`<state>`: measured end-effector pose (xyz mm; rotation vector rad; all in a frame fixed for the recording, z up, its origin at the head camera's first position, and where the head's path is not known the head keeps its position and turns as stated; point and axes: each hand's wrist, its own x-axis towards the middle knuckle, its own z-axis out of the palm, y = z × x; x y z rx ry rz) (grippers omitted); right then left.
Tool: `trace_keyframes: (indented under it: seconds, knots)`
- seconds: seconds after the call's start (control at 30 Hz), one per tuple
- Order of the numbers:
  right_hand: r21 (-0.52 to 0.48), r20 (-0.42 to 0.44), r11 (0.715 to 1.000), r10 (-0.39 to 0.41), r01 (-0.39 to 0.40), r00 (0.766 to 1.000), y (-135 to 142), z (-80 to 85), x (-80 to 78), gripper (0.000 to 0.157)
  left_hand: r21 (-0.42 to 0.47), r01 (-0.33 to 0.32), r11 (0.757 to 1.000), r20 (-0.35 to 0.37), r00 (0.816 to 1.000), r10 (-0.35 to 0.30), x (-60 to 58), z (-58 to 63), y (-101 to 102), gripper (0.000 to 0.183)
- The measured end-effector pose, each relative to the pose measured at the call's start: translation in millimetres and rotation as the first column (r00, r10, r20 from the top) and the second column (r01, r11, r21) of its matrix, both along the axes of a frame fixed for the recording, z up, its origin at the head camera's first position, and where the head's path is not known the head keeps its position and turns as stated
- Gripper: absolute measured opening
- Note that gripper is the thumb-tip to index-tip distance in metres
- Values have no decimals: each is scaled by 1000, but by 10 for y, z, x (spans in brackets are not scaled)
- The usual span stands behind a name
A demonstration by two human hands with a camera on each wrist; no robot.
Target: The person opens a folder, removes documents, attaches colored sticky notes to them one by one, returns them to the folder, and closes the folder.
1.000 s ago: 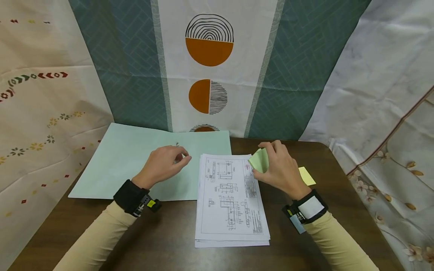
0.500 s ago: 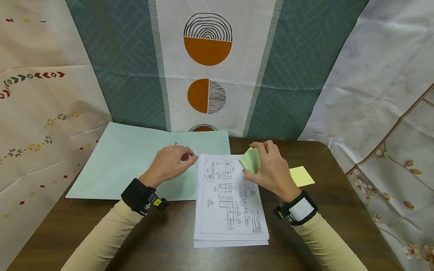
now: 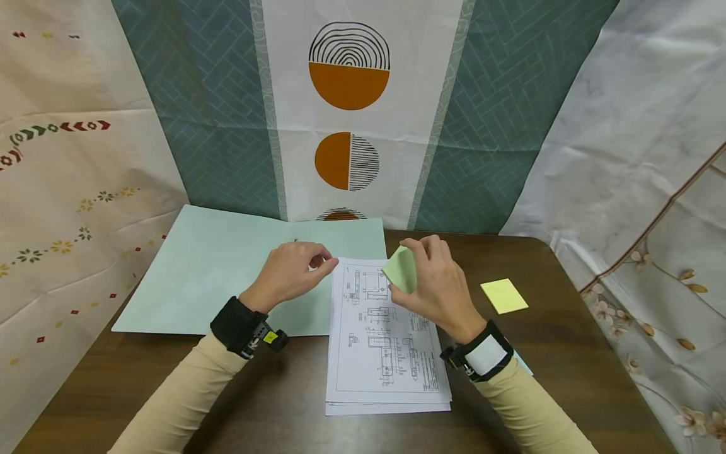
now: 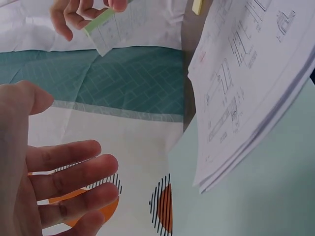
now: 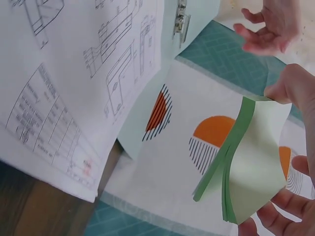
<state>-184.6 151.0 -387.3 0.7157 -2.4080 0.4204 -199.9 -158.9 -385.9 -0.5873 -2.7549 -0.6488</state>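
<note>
My right hand (image 3: 441, 289) grips a pale green sticky note pad (image 3: 401, 270) by its edges, thumb below and fingers above. In the right wrist view the pad (image 5: 260, 157) bows, and its sheets split into two layers along one side. It is held above a stack of printed technical drawings (image 3: 391, 353). My left hand (image 3: 292, 270), fingers loosely bent, hovers over the light green folder (image 3: 221, 271) and holds nothing. Its fingertips are near the stack's upper left corner. A metal clip (image 5: 181, 22) on the folder shows in the right wrist view.
A yellow sticky note pad (image 3: 504, 296) lies on the brown table (image 3: 295, 391) at right. Something light blue (image 3: 523, 363) shows partly beside my right wrist. Patterned cloths (image 3: 363, 151) hang behind the table and at both sides.
My right hand has carried the green pad left, over the drawings, so the yellow pad now shows fully. The left hand has shifted right toward the stack.
</note>
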Motion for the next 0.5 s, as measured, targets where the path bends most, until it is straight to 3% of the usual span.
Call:
trace_keyframes:
  seconds: [0.5]
  knots:
    - [-3, -42, 1000, 27, -27, 999, -204, 17, 52, 85, 33, 42, 999, -8, 999, -41, -17, 12, 122, 34]
